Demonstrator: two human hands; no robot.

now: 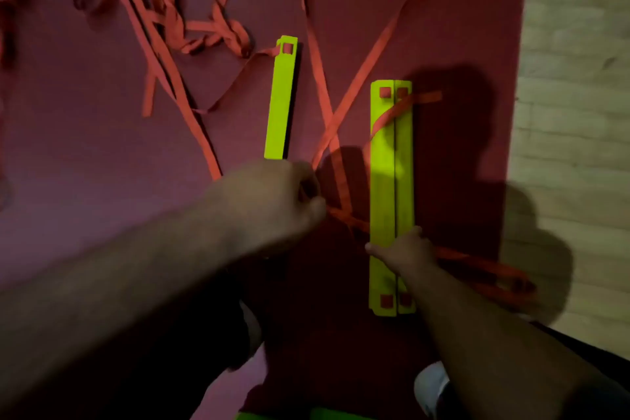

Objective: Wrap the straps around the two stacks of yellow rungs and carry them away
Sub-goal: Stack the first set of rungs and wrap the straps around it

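Slippage hazard: left hand (272,201) fisted on strap (342,214) beside right stack of rungs (392,181) on mat (102,153), right hand (405,251) resting atop stack, grip unclear; a hard tug may skew rungs and loosen wrap.

Ground surface: a dark red mat (85,164) covers most of the view, running from the left edge to a straight border on the right. Beyond that border lies a pale floor (572,78) laid in narrow planks or bricks; which of the two cannot be told. Lighting: dim overall, with a reddish cast on the mat. A hard-edged dark shadow (460,153) falls rightward across the mat and spills onto the pale floor. A bright green strip (254,416) shows at the bottom edge, unidentified.
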